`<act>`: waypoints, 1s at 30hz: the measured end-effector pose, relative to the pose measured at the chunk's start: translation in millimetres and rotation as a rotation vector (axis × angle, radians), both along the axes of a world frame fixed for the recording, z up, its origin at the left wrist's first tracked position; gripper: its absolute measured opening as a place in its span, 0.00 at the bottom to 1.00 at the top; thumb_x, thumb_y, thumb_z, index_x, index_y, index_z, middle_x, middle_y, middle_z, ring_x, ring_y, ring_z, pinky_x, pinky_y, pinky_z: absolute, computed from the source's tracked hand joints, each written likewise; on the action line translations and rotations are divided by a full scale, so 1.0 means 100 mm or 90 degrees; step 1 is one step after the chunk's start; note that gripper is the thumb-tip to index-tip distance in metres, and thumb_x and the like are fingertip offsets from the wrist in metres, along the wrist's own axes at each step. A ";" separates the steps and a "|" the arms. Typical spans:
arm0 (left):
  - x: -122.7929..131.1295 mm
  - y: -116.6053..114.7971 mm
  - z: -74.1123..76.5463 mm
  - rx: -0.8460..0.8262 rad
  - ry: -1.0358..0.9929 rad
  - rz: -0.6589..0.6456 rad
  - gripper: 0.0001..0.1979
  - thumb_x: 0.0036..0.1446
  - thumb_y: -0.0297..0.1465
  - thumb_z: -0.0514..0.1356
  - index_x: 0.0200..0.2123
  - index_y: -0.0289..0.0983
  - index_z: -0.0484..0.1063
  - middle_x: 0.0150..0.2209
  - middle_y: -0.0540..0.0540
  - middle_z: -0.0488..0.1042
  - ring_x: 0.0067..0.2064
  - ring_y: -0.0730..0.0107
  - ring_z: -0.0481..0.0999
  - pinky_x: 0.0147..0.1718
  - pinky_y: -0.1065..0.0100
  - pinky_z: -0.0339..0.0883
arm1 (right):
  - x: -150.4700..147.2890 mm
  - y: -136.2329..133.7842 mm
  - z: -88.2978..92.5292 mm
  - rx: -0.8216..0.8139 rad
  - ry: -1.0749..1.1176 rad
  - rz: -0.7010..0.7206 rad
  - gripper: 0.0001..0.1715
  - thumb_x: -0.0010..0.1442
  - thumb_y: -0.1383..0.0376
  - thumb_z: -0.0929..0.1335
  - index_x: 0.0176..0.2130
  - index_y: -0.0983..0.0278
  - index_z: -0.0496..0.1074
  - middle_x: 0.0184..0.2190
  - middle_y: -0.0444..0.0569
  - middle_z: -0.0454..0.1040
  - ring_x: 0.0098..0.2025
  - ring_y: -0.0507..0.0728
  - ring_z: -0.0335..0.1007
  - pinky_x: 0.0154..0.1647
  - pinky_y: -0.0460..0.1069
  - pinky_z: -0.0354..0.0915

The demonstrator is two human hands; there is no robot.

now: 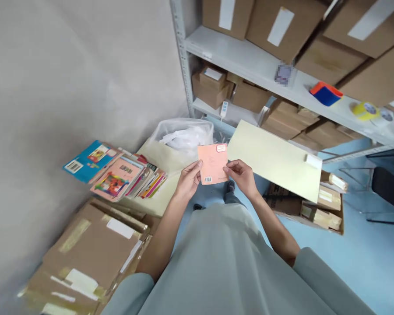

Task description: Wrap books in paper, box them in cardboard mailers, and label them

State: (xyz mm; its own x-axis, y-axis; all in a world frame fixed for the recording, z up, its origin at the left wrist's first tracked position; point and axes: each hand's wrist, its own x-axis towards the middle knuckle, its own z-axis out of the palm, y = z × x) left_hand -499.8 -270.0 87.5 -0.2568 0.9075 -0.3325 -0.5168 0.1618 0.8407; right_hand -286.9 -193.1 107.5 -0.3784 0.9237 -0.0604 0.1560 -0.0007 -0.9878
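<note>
Both hands hold one thin pink booklet (212, 163) upright in front of the body, back cover with barcode facing the camera. Left hand (188, 178) pinches its left edge, thumb on the cover, fingers curled behind. Right hand (242, 175) grips the right edge the same way. Just behind the booklet lies a pale yellow board (276, 159) over an open carton (318, 205). Colourful books (118, 175) are stacked to the left, near a clear plastic bag (184, 133).
</note>
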 end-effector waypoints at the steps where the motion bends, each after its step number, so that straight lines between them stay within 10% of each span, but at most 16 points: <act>1: 0.08 0.10 0.02 0.002 0.009 -0.020 0.34 0.54 0.58 0.78 0.50 0.36 0.87 0.52 0.35 0.89 0.58 0.42 0.88 0.54 0.51 0.86 | 0.10 0.04 -0.01 0.002 0.004 -0.022 0.33 0.60 0.33 0.79 0.41 0.57 0.80 0.41 0.51 0.87 0.43 0.62 0.84 0.50 0.57 0.81; 11: 1.13 1.36 0.23 0.008 0.073 -0.110 0.33 0.50 0.58 0.80 0.45 0.36 0.90 0.49 0.36 0.90 0.58 0.40 0.87 0.55 0.51 0.83 | 1.20 0.92 -0.11 -0.014 0.050 -0.171 0.32 0.56 0.36 0.82 0.36 0.58 0.79 0.35 0.49 0.84 0.37 0.58 0.81 0.43 0.54 0.79; 19: 1.95 2.50 0.11 -0.013 0.139 -0.103 0.33 0.46 0.58 0.81 0.44 0.37 0.91 0.46 0.39 0.90 0.48 0.48 0.89 0.45 0.54 0.87 | 1.96 1.93 -0.27 0.064 -0.023 -0.252 0.28 0.64 0.38 0.78 0.41 0.58 0.82 0.45 0.55 0.88 0.47 0.63 0.86 0.52 0.59 0.83; 23: 2.33 2.90 0.01 -0.010 0.206 -0.037 0.32 0.47 0.55 0.81 0.44 0.36 0.91 0.44 0.42 0.90 0.44 0.54 0.89 0.42 0.57 0.88 | 2.11 2.20 -0.27 0.120 -0.094 -0.230 0.24 0.69 0.42 0.76 0.48 0.57 0.86 0.56 0.56 0.87 0.54 0.66 0.87 0.58 0.61 0.84; 30: 2.90 3.22 -0.14 0.003 0.284 -0.095 0.26 0.59 0.50 0.75 0.51 0.37 0.90 0.47 0.44 0.90 0.49 0.52 0.90 0.50 0.58 0.86 | 2.10 2.44 -0.47 0.087 -0.232 -0.221 0.20 0.72 0.47 0.73 0.53 0.57 0.86 0.47 0.52 0.90 0.48 0.67 0.90 0.54 0.59 0.84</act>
